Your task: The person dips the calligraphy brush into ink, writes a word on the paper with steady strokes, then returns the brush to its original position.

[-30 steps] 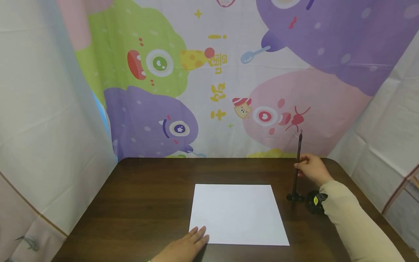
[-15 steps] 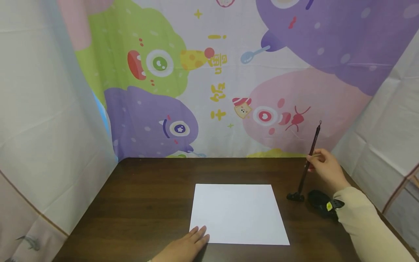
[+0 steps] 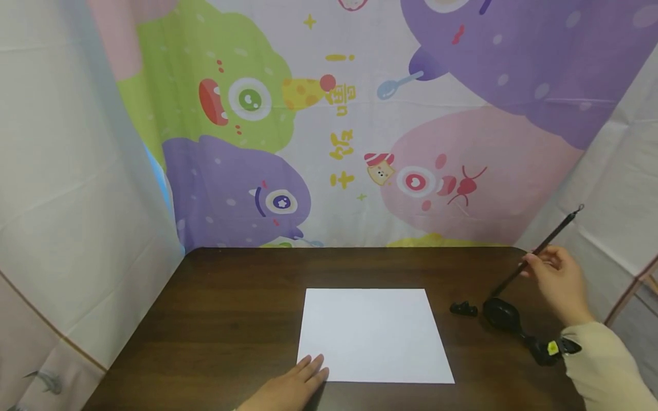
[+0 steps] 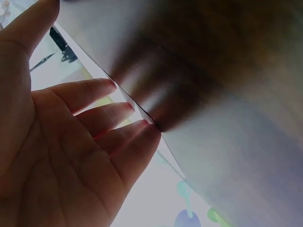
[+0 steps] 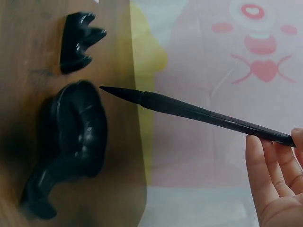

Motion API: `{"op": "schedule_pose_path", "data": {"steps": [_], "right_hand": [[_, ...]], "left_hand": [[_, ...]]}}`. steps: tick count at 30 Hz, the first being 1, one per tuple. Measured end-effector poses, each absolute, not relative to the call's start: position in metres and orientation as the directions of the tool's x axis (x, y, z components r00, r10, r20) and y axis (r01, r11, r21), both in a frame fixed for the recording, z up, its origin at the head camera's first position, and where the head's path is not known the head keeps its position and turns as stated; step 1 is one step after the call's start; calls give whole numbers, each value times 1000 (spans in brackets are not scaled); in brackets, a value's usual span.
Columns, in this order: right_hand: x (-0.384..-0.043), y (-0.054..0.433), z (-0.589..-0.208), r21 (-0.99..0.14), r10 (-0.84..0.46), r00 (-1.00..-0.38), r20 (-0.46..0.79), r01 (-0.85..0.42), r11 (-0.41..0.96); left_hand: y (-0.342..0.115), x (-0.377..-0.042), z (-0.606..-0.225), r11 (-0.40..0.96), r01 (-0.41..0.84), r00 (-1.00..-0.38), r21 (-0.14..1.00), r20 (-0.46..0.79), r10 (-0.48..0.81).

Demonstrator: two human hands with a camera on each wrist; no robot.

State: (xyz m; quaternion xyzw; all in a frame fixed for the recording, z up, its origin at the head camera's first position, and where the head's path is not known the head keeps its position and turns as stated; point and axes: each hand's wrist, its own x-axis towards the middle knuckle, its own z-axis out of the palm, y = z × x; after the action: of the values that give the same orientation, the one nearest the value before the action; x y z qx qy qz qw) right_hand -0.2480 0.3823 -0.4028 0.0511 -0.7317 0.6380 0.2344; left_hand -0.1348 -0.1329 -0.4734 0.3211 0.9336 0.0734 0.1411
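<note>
My right hand point(image 3: 560, 282) pinches the shaft of a dark writing brush point(image 3: 550, 237), which slants with its bristle end down and left and its hanging loop up. In the right wrist view the brush's pointed black bristles point(image 5: 118, 93) are beside the rim of a glossy black ink dish point(image 5: 92, 127) with a stem-like handle; whether they touch cannot be told. A small black brush rest point(image 3: 464, 309) with humps lies left of the dish. My left hand point(image 3: 288, 385) rests with extended fingers on the near left corner of a blank white paper sheet point(image 3: 377, 334).
Everything lies on a dark brown wooden table point(image 3: 231, 308). Behind it hangs a cloth point(image 3: 329, 222) with cartoon monsters, and pale cloth point(image 3: 77, 188) walls both sides. A black wrist strap device point(image 3: 552, 348) sits on the right wrist, close to the dish's handle.
The brush has left the brush rest and swung from upright to slanted as my right hand moved right, bringing its bristle end over to the ink dish. My left hand and the paper stay put.
</note>
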Motion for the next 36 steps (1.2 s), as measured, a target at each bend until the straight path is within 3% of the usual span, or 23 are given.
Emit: {"op": "schedule_pose_path", "data": {"steps": [9, 23, 36], "right_hand": [[-234, 401, -416, -872, 338, -849, 408, -252, 419], [-228, 404, -430, -895, 408, -841, 356, -181, 407], [-227, 404, -418, -823, 380, -817, 434, -188, 536]], "left_hand": [[-133, -135, -473, 783, 575, -753, 238, -221, 620], [-133, -136, -472, 788, 561, -753, 254, -239, 613], [-135, -136, -474, 781, 568, -747, 258, -236, 621]]}}
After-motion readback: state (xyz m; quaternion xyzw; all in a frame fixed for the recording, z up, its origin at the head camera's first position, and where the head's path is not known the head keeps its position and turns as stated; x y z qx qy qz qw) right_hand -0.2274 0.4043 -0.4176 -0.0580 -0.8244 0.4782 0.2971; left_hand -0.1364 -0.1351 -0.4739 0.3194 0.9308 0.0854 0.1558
